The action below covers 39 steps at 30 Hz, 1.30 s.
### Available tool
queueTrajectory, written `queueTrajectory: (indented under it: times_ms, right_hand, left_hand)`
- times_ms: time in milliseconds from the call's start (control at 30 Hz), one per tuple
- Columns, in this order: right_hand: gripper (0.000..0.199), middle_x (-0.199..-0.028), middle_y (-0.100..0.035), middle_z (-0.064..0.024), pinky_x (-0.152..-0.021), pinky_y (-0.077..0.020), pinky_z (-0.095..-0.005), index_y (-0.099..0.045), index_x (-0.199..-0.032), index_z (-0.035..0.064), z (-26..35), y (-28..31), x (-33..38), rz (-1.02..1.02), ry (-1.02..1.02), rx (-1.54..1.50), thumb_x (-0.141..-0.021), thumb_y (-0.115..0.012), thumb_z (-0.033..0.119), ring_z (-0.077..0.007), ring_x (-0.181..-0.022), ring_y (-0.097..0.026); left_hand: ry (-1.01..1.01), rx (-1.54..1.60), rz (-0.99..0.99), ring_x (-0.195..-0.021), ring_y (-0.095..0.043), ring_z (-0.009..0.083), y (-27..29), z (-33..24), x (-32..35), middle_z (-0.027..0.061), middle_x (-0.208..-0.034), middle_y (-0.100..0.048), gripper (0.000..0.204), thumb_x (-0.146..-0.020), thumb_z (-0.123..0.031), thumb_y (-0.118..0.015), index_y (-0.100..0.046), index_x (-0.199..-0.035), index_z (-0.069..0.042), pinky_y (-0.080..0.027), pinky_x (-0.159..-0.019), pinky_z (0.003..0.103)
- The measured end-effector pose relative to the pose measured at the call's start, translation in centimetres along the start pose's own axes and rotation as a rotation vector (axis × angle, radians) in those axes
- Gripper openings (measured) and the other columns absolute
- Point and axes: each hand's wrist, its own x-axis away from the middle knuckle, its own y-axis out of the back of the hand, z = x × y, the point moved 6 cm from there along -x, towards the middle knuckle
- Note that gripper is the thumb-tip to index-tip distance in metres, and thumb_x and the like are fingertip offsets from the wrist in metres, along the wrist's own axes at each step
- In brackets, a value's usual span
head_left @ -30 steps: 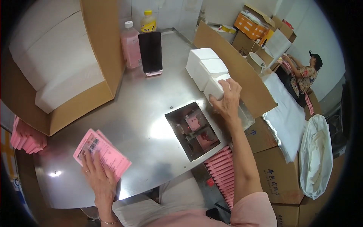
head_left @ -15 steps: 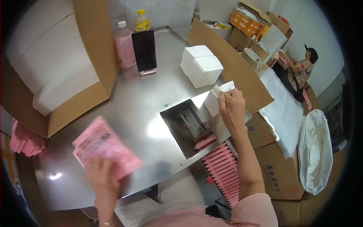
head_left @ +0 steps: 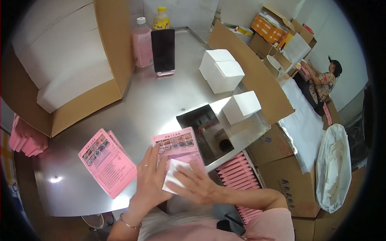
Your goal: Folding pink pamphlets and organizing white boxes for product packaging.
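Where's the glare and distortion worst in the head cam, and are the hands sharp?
Head view: strong glare on the steel table beside the recessed tray, plus a small hotspot at its left edge; fisheye bends the cardboard box edges, and the corners are black. The left hand and right hand are slightly soft on the white packet and pink leaflet.

- Bright, even indoor light fills the scene, and colours read clean.
- Glare flares white on the steel table (head_left: 161,104), strongest just left of the dark recess (head_left: 203,130); a small hot spot glints near its left edge.
- Soft shadows sit under the hands.
- Fisheye bend curves straight edges toward the rim.
- Black vignette eats the corners; detail there goes soft.
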Motion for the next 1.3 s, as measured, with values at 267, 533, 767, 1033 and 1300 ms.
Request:
queueTrajectory:
  times_ms: [267, 533, 767, 1033, 1300]
  right_hand:
    - [0.030, -0.087, -0.063, -0.0120, -0.105, -0.0440, -0.0515, -0.067, -0.102, 0.0016, -4.5, -2.1, -5.0, 0.122, -0.273, -0.094, -0.073, -0.069, 0.010, -0.0306, -0.085, -0.063]
    - [0.027, -0.099, -0.061, -0.0159, -0.088, -0.0441, -0.0486, -0.067, -0.109, -0.0007, -18.2, 9.0, 2.0, -0.139, -0.723, 0.697, -0.087, -0.070, 0.014, -0.0335, -0.100, -0.058]
    - [0.011, -0.087, -0.060, -0.0144, -0.076, -0.0453, -0.0405, -0.074, -0.092, 0.0009, -20.1, 9.9, 3.4, -0.218, -0.829, 0.478, -0.088, -0.069, 0.010, -0.0311, -0.087, -0.055]
    - [0.033, -0.126, -0.063, -0.0210, -0.105, -0.0450, -0.0503, -0.062, -0.119, -0.0042, -11.0, 4.8, 0.1, -0.208, -0.383, 0.331, -0.087, -0.057, -0.001, -0.0424, -0.120, -0.059]
    - [0.032, -0.102, -0.062, -0.0193, -0.105, -0.0291, -0.0749, -0.064, -0.108, 0.0018, -8.8, -4.4, -2.6, 0.353, -0.434, 0.056, -0.083, -0.066, 0.021, -0.0370, -0.099, -0.062]
  left_hand:
    - [0.117, -0.236, -0.162, -0.143, -0.024, 0.0538, -0.4, -1.1, -2.6, 0.0290, -0.155, -0.030, 0.080, -0.070, -0.039, -0.080, -0.050, -0.138, -0.008, -0.022, -0.108, 0.066]
    - [0.180, -0.329, -0.134, -0.116, -0.047, 0.0400, -0.5, -2.3, -2.7, 0.0173, -0.135, -0.052, 0.057, -0.076, -0.046, -0.074, -0.066, -0.122, -0.014, -0.034, -0.090, 0.052]
    - [0.034, -0.335, -0.097, -0.105, -0.050, 0.0359, 0.8, -3.3, -2.5, 0.0174, -0.124, -0.056, 0.059, -0.076, -0.048, -0.076, -0.065, -0.116, -0.007, -0.035, -0.086, 0.051]
    - [-0.011, 0.074, 0.013, -0.098, -0.049, 0.0373, -1.4, -1.3, -0.6, 0.0193, -0.114, -0.053, 0.058, -0.075, -0.032, -0.077, -0.061, -0.123, -0.005, -0.037, -0.087, 0.049]
    - [-0.061, -0.024, -0.078, -0.088, -0.052, 0.0341, 0.5, -3.7, -2.2, 0.0170, -0.099, -0.051, 0.086, -0.072, -0.020, -0.076, -0.041, -0.149, -0.005, -0.041, -0.078, 0.042]
